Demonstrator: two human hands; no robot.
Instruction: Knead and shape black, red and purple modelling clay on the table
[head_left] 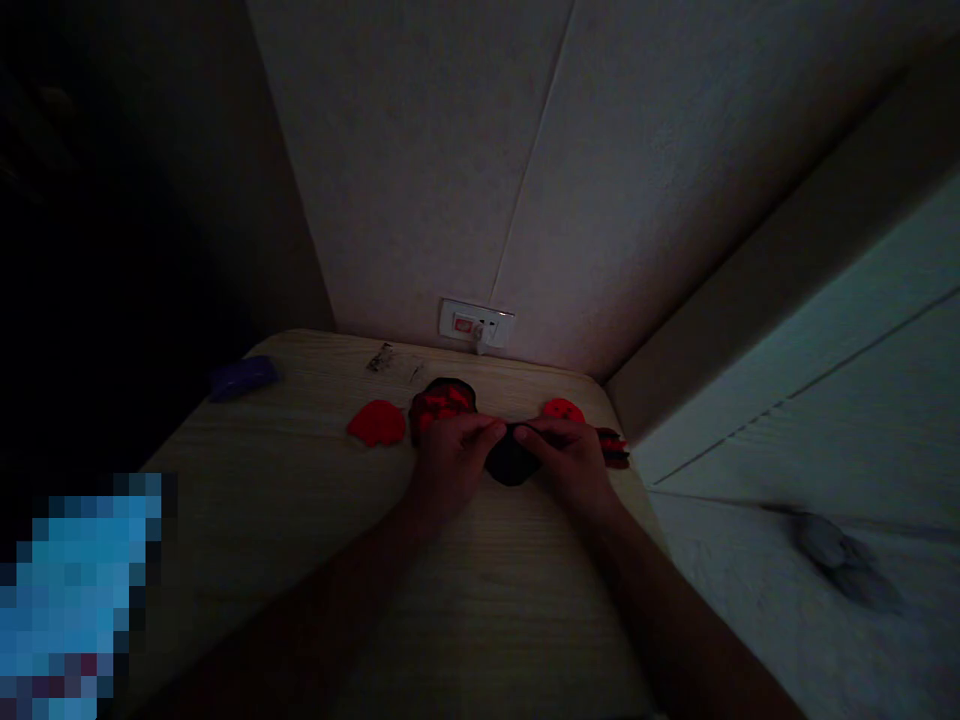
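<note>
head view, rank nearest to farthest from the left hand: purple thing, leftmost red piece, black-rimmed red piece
1. Black-rimmed red piece: just beyond the left hand
2. Leftmost red piece: to the hand's left
3. Purple thing: at far left

The black piece (513,462) was dark and smooth-looking with a rounded near edge, pinched along its far edge. Just left and farther lay a dark-rimmed round piece (444,401) with broken red patches, partly hidden. Left of that lay a flat red piece (377,423), its near edge notched. To the right were a dark-marked red piece (562,409) and a red-and-dark banded piece (613,447), both partly covered
</note>
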